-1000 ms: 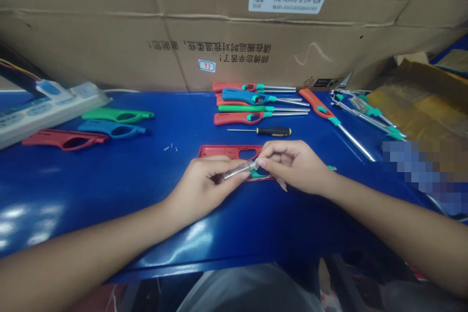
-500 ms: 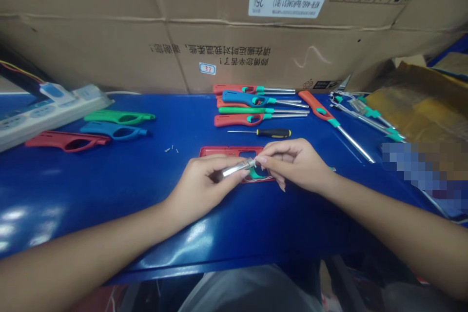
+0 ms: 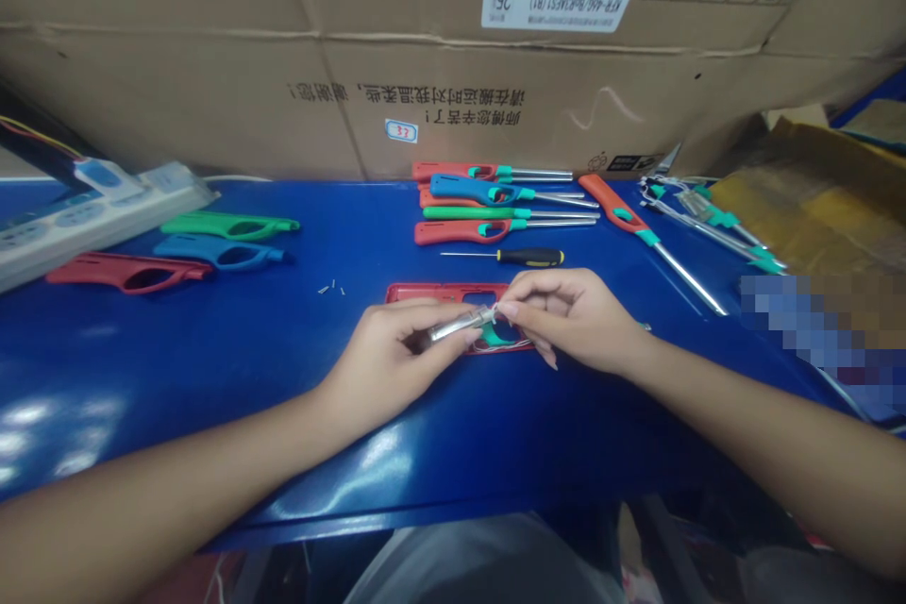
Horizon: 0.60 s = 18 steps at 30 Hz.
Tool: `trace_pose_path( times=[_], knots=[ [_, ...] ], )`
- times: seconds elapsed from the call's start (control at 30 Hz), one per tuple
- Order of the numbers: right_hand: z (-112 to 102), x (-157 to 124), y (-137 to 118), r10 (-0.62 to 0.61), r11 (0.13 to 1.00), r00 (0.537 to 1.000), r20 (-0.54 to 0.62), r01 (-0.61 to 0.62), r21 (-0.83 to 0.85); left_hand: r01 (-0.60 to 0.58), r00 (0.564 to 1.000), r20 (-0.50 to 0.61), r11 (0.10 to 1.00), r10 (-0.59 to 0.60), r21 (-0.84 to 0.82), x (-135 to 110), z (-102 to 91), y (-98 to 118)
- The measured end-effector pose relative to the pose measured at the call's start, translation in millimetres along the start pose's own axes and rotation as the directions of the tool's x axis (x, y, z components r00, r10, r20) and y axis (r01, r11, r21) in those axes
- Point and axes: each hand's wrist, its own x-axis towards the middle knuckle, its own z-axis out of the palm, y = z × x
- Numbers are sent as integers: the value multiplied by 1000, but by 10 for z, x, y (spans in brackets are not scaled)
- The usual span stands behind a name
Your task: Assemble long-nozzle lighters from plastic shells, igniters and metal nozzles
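Between the thumb and fingers of my left hand point(image 3: 386, 349) is a clear, silvery lighter fuel tank point(image 3: 451, 327), tilted up toward the right. My right hand point(image 3: 570, 313) pinches a small whitish piece point(image 3: 494, 310) at the tank's right end; the fingertips partly hide it, and I cannot tell if it is a tube or a wire. Under both hands a red lighter handle half point(image 3: 417, 291) lies on the blue table. A teal part point(image 3: 490, 336) and thin pale wires show at it, partly covered by my hands.
Behind the hands lie a black-and-yellow screwdriver point(image 3: 530, 257) and several assembled lighters point(image 3: 463, 232). An orange lighter point(image 3: 614, 208) and metal lighter tubes point(image 3: 708, 231) lie rightward. Left are small screws point(image 3: 332, 287), handle shells point(image 3: 127, 272) and a power strip point(image 3: 92, 217). A cardboard box point(image 3: 247, 104) stands behind.
Both hands keep almost the same place and grip on the fuel tank and the whitish piece. The right fingertips have shifted very slightly; nothing else has visibly moved.
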Motion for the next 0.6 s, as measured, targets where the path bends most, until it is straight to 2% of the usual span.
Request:
trace_pose_path(
  times=[0.37,0.6],
  knots=[
    [0,-13,58,9,1000,1000,15,-9,-22,-36,997,66,999,34,40,0,-11,5],
    [24,1,-3,48,999,999,-24,-48,2,-51,998,-24,997,52,56,-8,13,-19]
  ],
)
